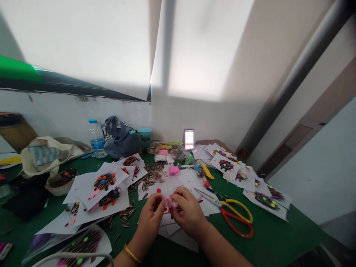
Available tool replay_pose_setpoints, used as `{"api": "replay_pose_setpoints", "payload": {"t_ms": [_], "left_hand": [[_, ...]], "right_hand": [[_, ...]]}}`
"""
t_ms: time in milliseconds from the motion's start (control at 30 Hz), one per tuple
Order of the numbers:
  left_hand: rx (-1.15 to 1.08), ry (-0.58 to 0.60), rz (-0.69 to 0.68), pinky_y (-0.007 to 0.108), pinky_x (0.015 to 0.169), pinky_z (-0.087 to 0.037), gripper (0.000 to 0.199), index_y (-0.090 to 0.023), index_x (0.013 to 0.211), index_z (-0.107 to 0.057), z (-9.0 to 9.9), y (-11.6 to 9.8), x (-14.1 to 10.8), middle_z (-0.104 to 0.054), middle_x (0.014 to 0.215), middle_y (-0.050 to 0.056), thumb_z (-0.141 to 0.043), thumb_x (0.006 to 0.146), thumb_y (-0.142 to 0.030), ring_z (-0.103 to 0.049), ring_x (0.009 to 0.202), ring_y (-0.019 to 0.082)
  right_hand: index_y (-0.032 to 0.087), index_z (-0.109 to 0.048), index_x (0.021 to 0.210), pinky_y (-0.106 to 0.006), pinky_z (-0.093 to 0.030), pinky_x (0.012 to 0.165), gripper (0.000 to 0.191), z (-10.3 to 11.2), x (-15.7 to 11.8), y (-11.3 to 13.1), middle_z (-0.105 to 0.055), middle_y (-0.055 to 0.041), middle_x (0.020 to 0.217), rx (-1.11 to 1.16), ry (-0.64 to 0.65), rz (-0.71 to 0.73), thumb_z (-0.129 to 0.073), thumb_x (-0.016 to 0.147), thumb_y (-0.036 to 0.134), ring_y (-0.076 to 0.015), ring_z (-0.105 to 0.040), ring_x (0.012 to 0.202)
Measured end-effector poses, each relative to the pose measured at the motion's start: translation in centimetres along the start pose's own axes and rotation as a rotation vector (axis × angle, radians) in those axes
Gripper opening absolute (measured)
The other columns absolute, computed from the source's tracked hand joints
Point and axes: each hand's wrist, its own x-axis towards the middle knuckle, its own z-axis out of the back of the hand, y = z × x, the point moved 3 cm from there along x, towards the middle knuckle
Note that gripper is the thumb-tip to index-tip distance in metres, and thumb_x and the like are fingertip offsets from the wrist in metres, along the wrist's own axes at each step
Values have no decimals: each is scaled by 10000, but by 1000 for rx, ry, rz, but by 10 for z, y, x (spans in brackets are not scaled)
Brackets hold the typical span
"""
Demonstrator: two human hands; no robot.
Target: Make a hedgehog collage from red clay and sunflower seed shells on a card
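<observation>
My left hand (151, 215) and my right hand (188, 213) meet over white paper at the table's middle. Between the fingertips of both is a small, pale pink, crinkled piece (169, 201), perhaps soft clay or its wrapping; I cannot tell which. Just beyond lie a red clay ball (158, 190) and a bright pink clay block (174, 170). Loose sunflower seeds (152, 174) are heaped on the paper behind my left hand. Right of my right hand rest open scissors (222, 203) with one yellow and one red handle. My fingers partly cover red and dark bits beneath them.
Sheets with seed-and-clay hedgehog pictures overlap at left (104, 181) and right (264, 200). Toward the wall stand a water bottle (97, 142), a blue-grey bag (122, 142) and a phone (189, 139). A pale cable (72, 255) crosses the near left. Green cloth (294, 226) covers the table.
</observation>
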Motion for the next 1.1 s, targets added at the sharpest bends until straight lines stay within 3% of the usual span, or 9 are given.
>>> {"api": "replay_pose_setpoints", "payload": {"t_ms": [133, 333, 467, 533, 667, 733, 867, 1033, 1100], "left_hand": [[-10, 63, 19, 292, 684, -506, 302, -170, 900, -631, -1, -7, 0, -642, 796, 24, -635, 811, -459, -605, 730, 177], [27, 35, -26, 288, 661, -504, 286, -169, 880, -671, 1, -12, -1, -665, 771, 27, -633, 801, -442, -618, 703, 186], [101, 22, -65, 298, 681, -506, 271, -168, 859, -689, 1, -13, -1, -685, 799, 47, -628, 799, -425, -628, 731, 200], [150, 31, -94, 299, 687, -501, 255, -171, 865, -690, 1, -13, -2, -685, 802, 52, -614, 814, -409, -624, 737, 201], [240, 68, -151, 297, 710, -482, 232, -187, 846, -682, 0, -15, -4, -662, 777, 44, -555, 869, -380, -605, 747, 193], [260, 81, -166, 295, 716, -474, 233, -191, 823, -676, -1, -17, -4, -651, 767, 40, -542, 880, -374, -596, 749, 191], [238, 86, -137, 286, 678, -461, 237, -189, 818, -675, -2, -19, -3, -640, 761, 37, -548, 871, -382, -581, 733, 187], [23, 47, 27, 264, 580, -443, 249, -181, 884, -608, -3, -17, -3, -590, 677, -10, -605, 813, -420, -538, 597, 145], [-96, 58, 85, 246, 539, -427, 283, -196, 927, -542, -5, -15, -3, -550, 619, -51, -641, 783, -419, -518, 540, 126]], "right_hand": [[226, -658, 1024, -319, -512, 772, 193, 6, -6, -6, -547, -84, 999, 82, -13, -18, -585, 852, 274, -212, -564, 894], [208, -572, 1177, -331, -484, 895, 415, 8, -9, -11, -632, -103, 1118, 237, 44, 9, -439, 942, 524, -224, -600, 1008], [193, -581, 1192, -332, -491, 850, 605, 3, -8, -18, -659, -107, 1076, 251, 55, -4, -569, 817, 668, -238, -615, 963], [192, -609, 1141, -336, -487, 833, 515, 3, -7, -19, -665, -97, 1022, 244, 28, 23, -615, 824, 597, -233, -611, 936], [208, -633, 983, -318, -470, 781, 154, 7, -4, -17, -649, -54, 894, 216, -17, -4, -603, 882, 320, -200, -594, 859], [210, -626, 922, -312, -462, 761, 87, 8, -4, -16, -633, -45, 869, 225, -19, -34, -583, 892, 280, -193, -586, 840], [214, -620, 930, -315, -467, 763, 123, 7, -8, -19, -628, -41, 881, 255, 8, -69, -567, 914, 324, -193, -594, 841], [218, -532, 1239, -362, -484, 894, 620, 2, -13, -28, -612, -98, 1144, 241, -35, -19, -774, 732, 482, -254, -592, 1034], [223, -548, 1230, -371, -479, 916, 573, 0, -12, -28, -610, -101, 1141, 221, -39, 21, -767, 753, 452, -255, -583, 1054]]}}
